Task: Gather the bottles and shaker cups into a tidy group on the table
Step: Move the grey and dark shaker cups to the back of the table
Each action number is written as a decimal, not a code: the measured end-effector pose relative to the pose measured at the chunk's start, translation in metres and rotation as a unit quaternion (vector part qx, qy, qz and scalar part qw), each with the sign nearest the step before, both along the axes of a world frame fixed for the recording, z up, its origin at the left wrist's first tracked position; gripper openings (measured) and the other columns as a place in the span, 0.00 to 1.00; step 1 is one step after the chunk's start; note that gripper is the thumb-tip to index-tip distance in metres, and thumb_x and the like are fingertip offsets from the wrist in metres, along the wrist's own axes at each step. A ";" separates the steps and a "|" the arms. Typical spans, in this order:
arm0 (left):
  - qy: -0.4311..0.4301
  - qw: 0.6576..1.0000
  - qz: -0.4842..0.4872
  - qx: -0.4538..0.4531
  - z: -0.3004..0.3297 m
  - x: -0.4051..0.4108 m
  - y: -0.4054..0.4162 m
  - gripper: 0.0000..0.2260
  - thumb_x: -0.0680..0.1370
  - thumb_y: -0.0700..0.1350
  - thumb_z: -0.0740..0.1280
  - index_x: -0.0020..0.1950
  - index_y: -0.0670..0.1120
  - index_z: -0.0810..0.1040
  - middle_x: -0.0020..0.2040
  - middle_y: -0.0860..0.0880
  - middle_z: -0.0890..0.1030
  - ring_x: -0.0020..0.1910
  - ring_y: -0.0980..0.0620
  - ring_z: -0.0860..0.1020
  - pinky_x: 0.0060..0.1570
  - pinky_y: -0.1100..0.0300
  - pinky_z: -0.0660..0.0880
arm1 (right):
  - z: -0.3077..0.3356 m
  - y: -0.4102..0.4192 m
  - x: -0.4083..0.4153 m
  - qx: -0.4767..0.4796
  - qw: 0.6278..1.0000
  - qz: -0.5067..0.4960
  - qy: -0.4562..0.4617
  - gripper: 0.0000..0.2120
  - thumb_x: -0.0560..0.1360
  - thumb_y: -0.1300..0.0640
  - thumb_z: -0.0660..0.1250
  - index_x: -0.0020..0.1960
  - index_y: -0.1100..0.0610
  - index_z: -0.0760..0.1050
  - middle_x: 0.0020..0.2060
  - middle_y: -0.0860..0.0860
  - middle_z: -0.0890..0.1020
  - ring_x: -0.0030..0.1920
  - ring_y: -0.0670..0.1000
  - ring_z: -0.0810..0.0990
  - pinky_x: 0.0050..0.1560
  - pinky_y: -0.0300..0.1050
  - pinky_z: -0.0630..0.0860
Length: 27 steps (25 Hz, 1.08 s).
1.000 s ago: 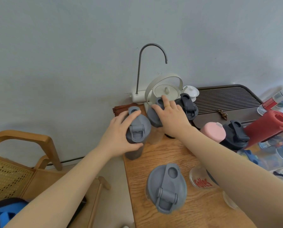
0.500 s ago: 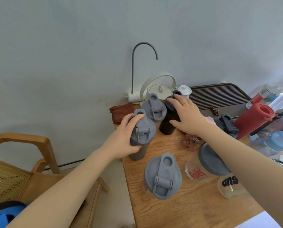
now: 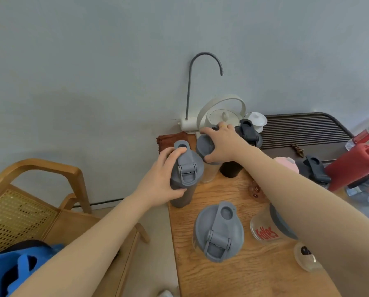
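Nearest you on the wooden table [image 3: 239, 277], a clear shaker cup [image 3: 219, 231] with a grey flip lid stands upright and untouched. Just to its right, a clear cup with red lettering [image 3: 265, 232] sits partly under your right forearm, and a small clear cup with black print [image 3: 306, 259] sits nearer the table's front.

Farther in, your left hand [image 3: 160, 185] wraps the dark grey shaker [image 3: 184, 179] at the table's left edge, thumb low on the body, fingers over the lid's rim. Just beyond it, your right hand [image 3: 224, 144] is closed over the grey lid of a pale cup [image 3: 207, 168], fingers spread across the top. A black-lidded dark bottle [image 3: 246, 133] stands touching that hand's far side.

To the right, a pink-lidded bottle [image 3: 286, 163], another dark-lidded bottle [image 3: 312, 170] and a red rolled mat [image 3: 355, 168] crowd together. At the wall stand a white kettle [image 3: 222, 116], a thin curved spout [image 3: 200, 61] and a dark slatted tray [image 3: 303, 131].
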<state>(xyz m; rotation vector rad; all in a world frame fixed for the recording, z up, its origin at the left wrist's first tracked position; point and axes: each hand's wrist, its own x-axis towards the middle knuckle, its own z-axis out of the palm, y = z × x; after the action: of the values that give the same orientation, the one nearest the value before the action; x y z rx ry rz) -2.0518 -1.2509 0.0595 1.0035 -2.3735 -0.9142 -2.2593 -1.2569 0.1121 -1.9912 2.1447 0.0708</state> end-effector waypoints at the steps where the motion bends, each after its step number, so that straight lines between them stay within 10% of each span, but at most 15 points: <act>1: 0.003 1.000 0.006 0.002 0.000 0.000 -0.001 0.40 0.66 0.42 0.73 0.71 0.54 0.54 0.72 0.49 0.55 0.66 0.49 0.64 0.58 0.61 0.66 | 0.001 0.006 0.000 -0.008 1.000 -0.004 -0.020 0.32 0.67 0.50 0.69 0.69 0.51 0.63 0.62 0.61 0.64 0.59 0.64 0.69 0.57 0.52 0.70; 11: -0.026 1.000 -0.008 0.016 0.002 -0.006 -0.012 0.43 0.65 0.49 0.74 0.72 0.57 0.51 0.73 0.51 0.51 0.71 0.47 0.58 0.65 0.52 0.65 | 0.004 0.046 -0.003 -0.035 0.997 -0.030 -0.053 0.22 0.76 0.51 0.59 0.69 0.53 0.64 0.64 0.59 0.66 0.49 0.60 0.76 0.51 0.50 0.73; 16: -0.041 0.976 -0.011 -0.214 0.033 -0.025 -0.010 0.38 0.64 0.65 0.61 0.72 0.55 0.54 0.75 0.48 0.56 0.73 0.48 0.50 0.68 0.48 0.50 | 0.011 0.021 -0.055 -0.184 0.966 -0.169 -0.065 0.24 0.75 0.49 0.61 0.69 0.56 0.64 0.64 0.61 0.72 0.64 0.62 0.70 0.59 0.56 0.71; 20: -0.169 0.942 -0.122 -0.262 0.060 -0.074 -0.009 0.37 0.70 0.64 0.63 0.73 0.54 0.53 0.76 0.48 0.54 0.74 0.46 0.53 0.71 0.49 0.51 | -0.012 0.010 -0.077 -0.063 0.959 -0.230 -0.153 0.33 0.72 0.48 0.66 0.73 0.54 0.56 0.68 0.63 0.66 0.66 0.66 0.67 0.65 0.57 0.67; 27: -0.321 0.894 -0.124 -0.288 0.043 -0.108 0.005 0.30 0.71 0.55 0.66 0.68 0.49 0.57 0.71 0.41 0.56 0.56 0.41 0.71 0.44 0.53 0.69 | 0.006 0.033 -0.090 -0.033 0.972 -0.175 -0.153 0.29 0.72 0.54 0.67 0.70 0.55 0.62 0.64 0.59 0.72 0.62 0.60 0.72 0.60 0.53 0.71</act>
<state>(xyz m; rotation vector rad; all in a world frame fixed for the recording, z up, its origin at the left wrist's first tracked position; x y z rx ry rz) -2.1597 -1.2455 0.1024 0.8413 -3.0855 0.1363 -2.3490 -1.2241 0.1177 -1.5037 2.2688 -0.3436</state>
